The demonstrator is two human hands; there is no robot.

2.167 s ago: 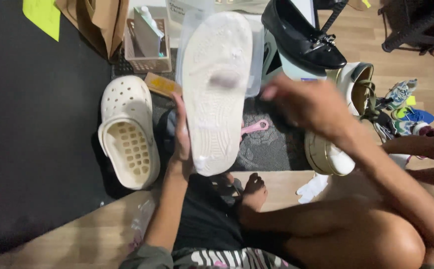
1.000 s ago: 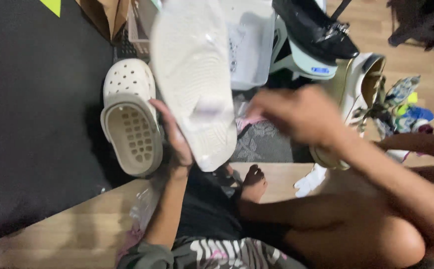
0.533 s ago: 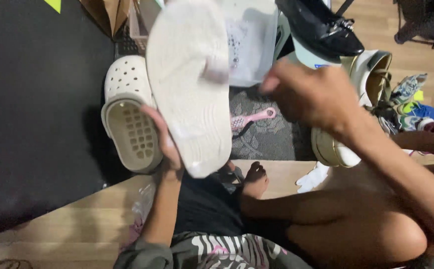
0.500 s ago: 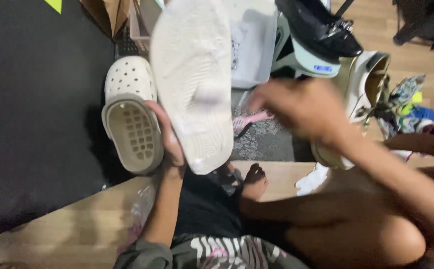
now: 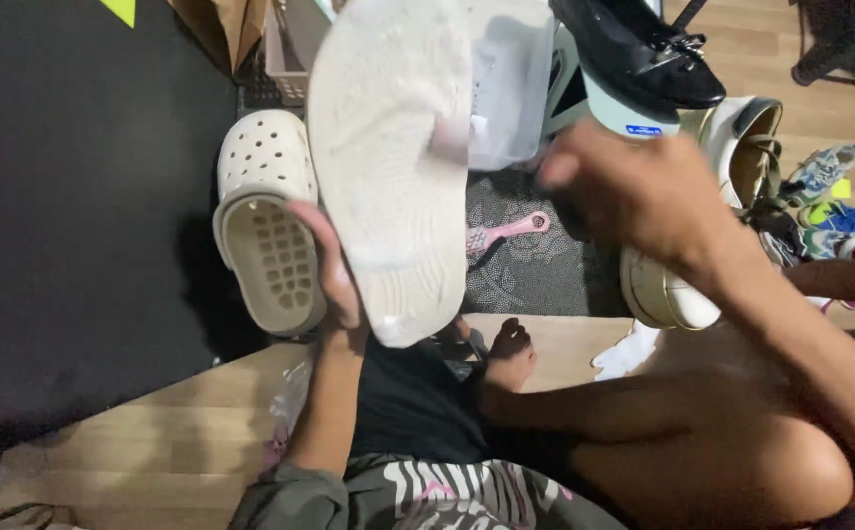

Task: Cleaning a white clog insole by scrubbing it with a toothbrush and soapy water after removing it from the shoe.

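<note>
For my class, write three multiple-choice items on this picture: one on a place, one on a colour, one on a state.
1. Where does the pink brush lie?
A. on the grey mat
B. inside the clog
C. on the black shoe

2. What colour is the clog with holes?
A. black
B. cream
C. blue

3. How is the white shoe held?
A. sole facing the camera
B. sole facing down
C. lying on the floor

Answers: 1 A, the brush rests on the mat. 2 B, the clog is cream. 3 A, the left hand grips the shoe, its sole showing; the right hand is blurred.
</note>
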